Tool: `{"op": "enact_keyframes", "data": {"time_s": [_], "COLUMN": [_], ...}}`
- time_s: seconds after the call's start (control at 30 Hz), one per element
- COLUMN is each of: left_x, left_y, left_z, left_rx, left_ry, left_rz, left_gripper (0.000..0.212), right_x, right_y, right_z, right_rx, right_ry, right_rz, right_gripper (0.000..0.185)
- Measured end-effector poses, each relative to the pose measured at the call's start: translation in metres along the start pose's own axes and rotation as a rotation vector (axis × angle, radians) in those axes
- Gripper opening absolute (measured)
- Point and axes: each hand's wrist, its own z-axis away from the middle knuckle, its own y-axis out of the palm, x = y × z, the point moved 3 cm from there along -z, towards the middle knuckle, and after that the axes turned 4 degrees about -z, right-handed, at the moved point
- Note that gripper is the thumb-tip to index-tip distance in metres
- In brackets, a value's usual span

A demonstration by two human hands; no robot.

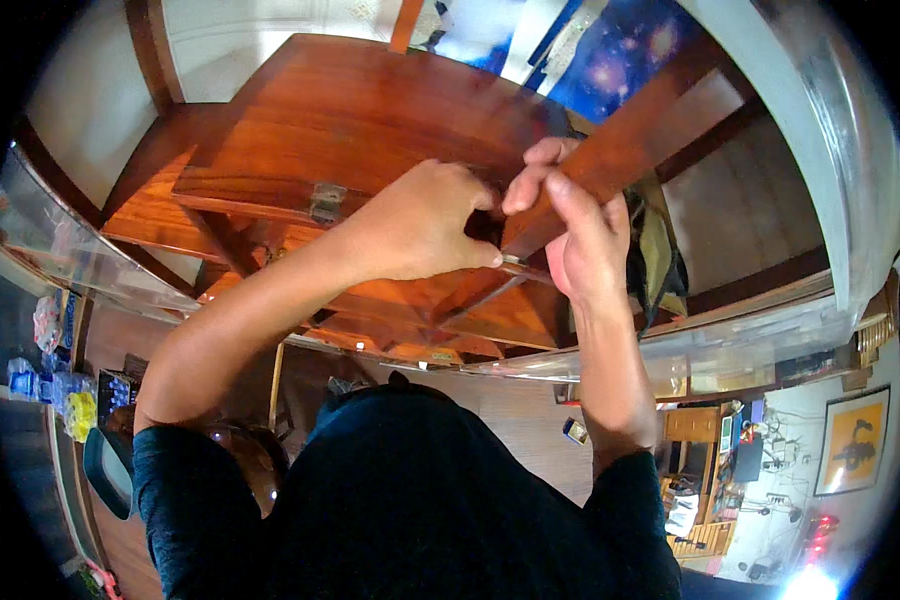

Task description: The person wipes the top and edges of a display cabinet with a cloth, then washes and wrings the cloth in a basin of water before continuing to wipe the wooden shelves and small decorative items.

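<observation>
My right hand grips a reddish-brown wooden bar, its thumb across the near face and its fingers curled around the other side. The bar slants from the upper right down towards my left hand. My left hand is bent, with its thumb tip at the bar's lower end next to a small metal piece. Whether anything sits between its fingers is hidden. Behind my hands lies a broad varnished wooden panel. A metal hinge or plate is fixed at its near edge, beside my left forearm.
Wooden framework spans the area below my hands. A dark and olive fabric item hangs right of my right wrist. A clear sheet edges the work area. Further off stand wooden furniture and a framed picture.
</observation>
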Motion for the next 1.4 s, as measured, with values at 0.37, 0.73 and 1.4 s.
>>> {"op": "enact_keyframes", "data": {"time_s": [0.37, 0.73, 1.4], "left_x": [-0.003, -0.005, 0.0], "left_y": [0.003, 0.007, 0.002], "left_z": [-0.003, -0.003, -0.004], "left_rx": [0.107, 0.051, 0.079], "left_ry": [-0.006, 0.026, 0.018], "left_rz": [-0.021, -0.102, -0.091], "left_gripper": [0.031, 0.027, 0.034], "right_x": [-0.006, -0.005, 0.002], "right_y": [0.018, 0.016, 0.001], "right_z": [-0.002, 0.001, -0.01], "right_rx": [-0.208, -0.2, -0.184], "right_ry": [-0.106, -0.052, -0.001], "right_rz": [-0.013, 0.024, -0.39], "right_gripper": [0.011, 0.011, 0.07]}}
